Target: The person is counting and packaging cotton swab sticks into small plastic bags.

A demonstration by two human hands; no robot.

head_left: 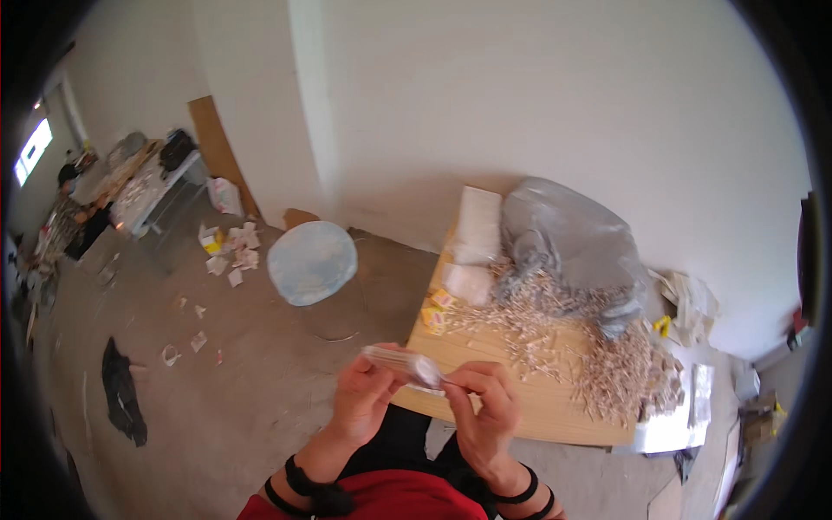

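Note:
Over the near left edge of the wooden table (511,418), a small clear plastic packet (406,364) is held up between my two hands. Its contents look brownish but are blurred. My left hand (362,400) grips its left end between thumb and fingers. The thumb and fingers of my right hand (487,412) pinch its right end. Beyond my right hand, a heap of small pale stick-like pieces (611,373) spreads across the tabletop. A large grey plastic bag (576,230) lies on the far side, with more pieces spilling at its mouth.
Stacked clear-white plastic sleeves (477,227) and yellow small packs (433,321) lie along the table's left side. A round pale blue stool (313,263) stands left of it. Paper scraps (246,247) and a dark cloth (123,394) litter the floor. Another person (68,217) sits at a far-left table.

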